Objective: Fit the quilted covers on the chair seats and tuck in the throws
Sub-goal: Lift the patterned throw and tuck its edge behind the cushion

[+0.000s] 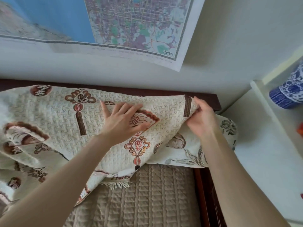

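Tan quilted seat cover (147, 194) lies flat within the dark wooden chair frame (202, 185), nearest the viewer. Above it, the cream woven throw with red-brown knot and fan motifs (54, 112) drapes over the backrest, its fringed corner hanging onto the cover. Left hand (121, 123), fingers straight and spread, presses flat on the throw. Right hand (201, 118) pinches the throw's right edge near the top rail, above a cream leaf-print cushion (227, 128). Beyond: paper wall map (139, 27), blue-and-white porcelain jar (290, 92).
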`<control>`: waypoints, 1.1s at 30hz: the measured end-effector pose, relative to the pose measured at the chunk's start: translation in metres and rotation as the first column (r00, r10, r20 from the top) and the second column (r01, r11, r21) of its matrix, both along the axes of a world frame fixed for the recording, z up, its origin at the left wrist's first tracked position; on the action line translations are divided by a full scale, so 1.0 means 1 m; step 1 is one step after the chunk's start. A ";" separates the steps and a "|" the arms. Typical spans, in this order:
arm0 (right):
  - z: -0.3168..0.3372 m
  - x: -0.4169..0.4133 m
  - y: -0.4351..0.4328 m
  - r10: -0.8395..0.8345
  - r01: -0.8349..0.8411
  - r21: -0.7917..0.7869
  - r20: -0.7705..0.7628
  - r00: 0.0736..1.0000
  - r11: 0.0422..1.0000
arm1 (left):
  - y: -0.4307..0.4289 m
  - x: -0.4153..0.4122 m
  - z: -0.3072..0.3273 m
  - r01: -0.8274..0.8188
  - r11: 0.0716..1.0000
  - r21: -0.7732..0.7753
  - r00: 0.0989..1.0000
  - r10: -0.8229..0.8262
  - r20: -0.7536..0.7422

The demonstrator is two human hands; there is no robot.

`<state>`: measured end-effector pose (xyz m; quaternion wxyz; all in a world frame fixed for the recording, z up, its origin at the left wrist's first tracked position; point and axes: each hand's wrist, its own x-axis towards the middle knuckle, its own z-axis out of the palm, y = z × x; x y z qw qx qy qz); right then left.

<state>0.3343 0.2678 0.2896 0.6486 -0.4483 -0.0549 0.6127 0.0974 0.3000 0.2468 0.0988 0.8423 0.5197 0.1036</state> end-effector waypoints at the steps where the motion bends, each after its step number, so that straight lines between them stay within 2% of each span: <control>1: 0.001 0.009 -0.002 -0.040 0.040 0.012 0.013 0.999 0.999 | -0.001 0.009 0.001 0.016 1.000 0.000 1.000 -0.016 0.012; 4: 0.004 0.023 -0.017 -0.067 0.068 -0.010 0.077 0.995 0.998 | -0.003 0.030 0.000 0.039 0.999 0.003 0.999 -0.039 0.010; 6: 0.005 0.025 -0.032 0.049 -0.040 -0.095 0.097 0.994 0.995 | -0.004 0.035 -0.005 0.026 1.000 0.006 1.000 -0.026 -0.013; 9: 0.006 0.024 -0.044 0.272 -0.241 -0.266 0.087 0.958 0.933 | -0.005 0.035 -0.009 0.021 1.000 0.022 0.998 -0.020 -0.057; 11: 0.003 0.021 -0.045 0.306 -0.277 -0.291 0.059 0.950 0.916 | -0.008 0.037 -0.010 0.019 1.000 0.021 0.997 -0.018 -0.069; 16: -0.003 0.026 -0.033 0.079 -0.075 -0.116 0.029 0.996 0.990 | -0.010 0.043 -0.011 0.009 0.999 0.038 0.999 -0.007 -0.053; 21: 0.005 0.055 -0.023 -0.047 0.046 0.023 0.057 0.997 0.999 | -0.012 0.063 -0.008 0.033 0.998 0.059 0.999 -0.033 -0.006; 24: 0.007 0.076 -0.026 -0.187 0.185 0.040 0.067 0.980 0.982 | -0.012 0.083 -0.007 0.064 0.997 0.048 0.998 -0.065 0.011; 26: 0.005 0.084 -0.031 -0.239 0.241 -0.008 0.083 0.967 0.971 | -0.012 0.091 -0.009 0.060 0.998 0.031 0.998 -0.060 0.004; 28: 0.006 0.083 -0.036 -0.159 0.180 -0.137 0.151 0.976 0.974 | -0.013 0.091 -0.013 0.050 0.998 0.029 0.999 -0.050 -0.007; 31: 0.012 0.074 -0.037 0.121 -0.052 -0.263 0.253 0.960 0.963 | -0.019 0.086 -0.017 0.063 0.996 0.057 0.998 -0.061 -0.025; 33: 0.010 0.068 -0.035 0.155 -0.067 -0.317 0.263 0.952 0.946 | -0.024 0.084 -0.019 0.068 0.995 0.066 0.998 -0.067 -0.014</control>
